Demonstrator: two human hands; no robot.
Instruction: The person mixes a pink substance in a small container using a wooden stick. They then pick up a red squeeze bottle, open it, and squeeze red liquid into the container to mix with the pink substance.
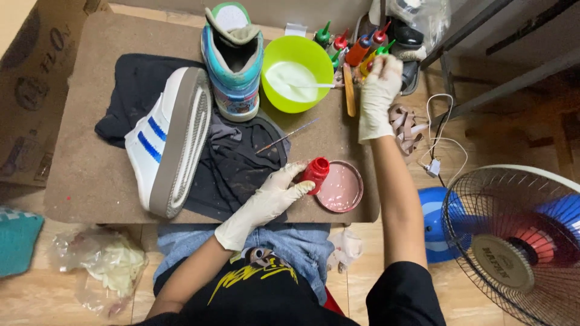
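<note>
Left hand [266,202], gloved, fingers curled around a small red bottle [316,172] tipped at the rim of a round lid [341,187] of pinkish paint, lower centre of the counter [90,175]. Right hand [379,96], gloved, fingers closed among the pointed-cap bottles [356,51] at upper right, beside the green bowl [297,72]; whether one is gripped cannot be told. Mixing colour appears to be in hand, near the white shoe [169,142].

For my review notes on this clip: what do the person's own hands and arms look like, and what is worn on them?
Both the left hand and the right hand wear thin, cream-white disposable gloves, wrinkled and ending at the wrists. The forearms are bare. A black short sleeve covers the right upper arm; no watch or jewellery shows.
</note>
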